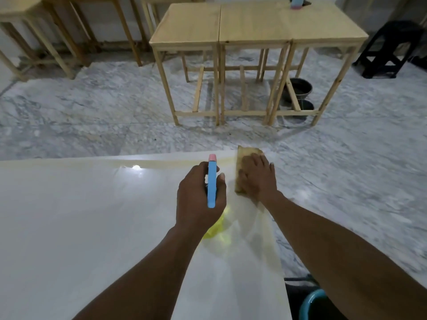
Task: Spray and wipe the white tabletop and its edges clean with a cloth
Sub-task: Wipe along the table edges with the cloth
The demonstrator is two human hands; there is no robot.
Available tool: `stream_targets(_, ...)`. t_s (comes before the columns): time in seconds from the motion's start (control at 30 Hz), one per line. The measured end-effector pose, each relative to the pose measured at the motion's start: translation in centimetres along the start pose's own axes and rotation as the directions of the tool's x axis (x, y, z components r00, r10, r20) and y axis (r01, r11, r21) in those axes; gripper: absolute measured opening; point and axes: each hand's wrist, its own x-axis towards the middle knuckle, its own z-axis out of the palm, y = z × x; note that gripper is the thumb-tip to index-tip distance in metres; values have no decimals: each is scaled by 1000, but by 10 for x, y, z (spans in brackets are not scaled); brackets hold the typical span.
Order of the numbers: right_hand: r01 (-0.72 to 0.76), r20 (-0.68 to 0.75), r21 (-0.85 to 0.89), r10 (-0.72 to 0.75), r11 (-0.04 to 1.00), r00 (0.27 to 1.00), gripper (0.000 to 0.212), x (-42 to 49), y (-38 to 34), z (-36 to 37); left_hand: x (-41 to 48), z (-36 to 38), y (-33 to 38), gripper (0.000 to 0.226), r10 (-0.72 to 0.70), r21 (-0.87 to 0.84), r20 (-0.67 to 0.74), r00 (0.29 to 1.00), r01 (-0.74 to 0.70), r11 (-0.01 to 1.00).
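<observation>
White tabletop (pixel 80 227): fills the near left of the view, glossy, with a lamp glare near the far edge. Its right edge runs from the near side up to the far right corner.

Cloth (pixel 246 154): tan, folded, lying on that far right corner and slightly overhanging the far edge. Placement suits working the corner and edges, judged from the task.

Right hand (pixel 256 179): lies flat on top of the cloth, fingers straight and spread, palm pressing down. A flat hand spreads pressure across the cloth, which fits wiping rather than lifting it.

Spray bottle (pixel 211 183): blue head, pink nozzle pointing toward the far edge, yellow body showing below the hand. Held just left of the cloth, above the surface.

Left hand (pixel 196 199): fingers curled round the bottle neck, thumb on the right side of the head. Trigger finger is hidden; cannot tell whether it is squeezing. Bottle kept close, likely so that spray and wipe can alternate.

Surroundings: grey marbled floor (pixel 92 107); wooden tables (pixel 254 24) across the room, a second bottle (pixel 296 2) on the far one; dark buckets (pixel 300 87) beneath; black stool (pixel 392 47) at far right; blue tub (pixel 310 303) rim at near right, below the table edge.
</observation>
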Motion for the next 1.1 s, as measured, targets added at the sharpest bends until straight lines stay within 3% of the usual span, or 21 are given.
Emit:
stream_targets(0.07,17,-85,-37,-20,999,996,57,16,6,1,4,3,-5,17,-11,-25,-4,1000,11,1000)
stream_targets(0.17,31,33,-17,-30,999,999,60,37,3,4,6,3,-7,15,-3,-36,4,1000,4,999)
stream_targets(0.4,56,8,-55,-56,997,998,73,16,1,18,4,1,-8,22,-44,-8,18,999,44,999)
stream_targets(0.73,62,38,-52,-60,997,997,83,-127,5,28,-53,-20,9,23,-114,-23,33,993,114,993)
stream_targets(1.1,-11,31,-31,12,999,999,74,-320,0,42,-199,-65,29,15,-102,-59,16,995,103,993)
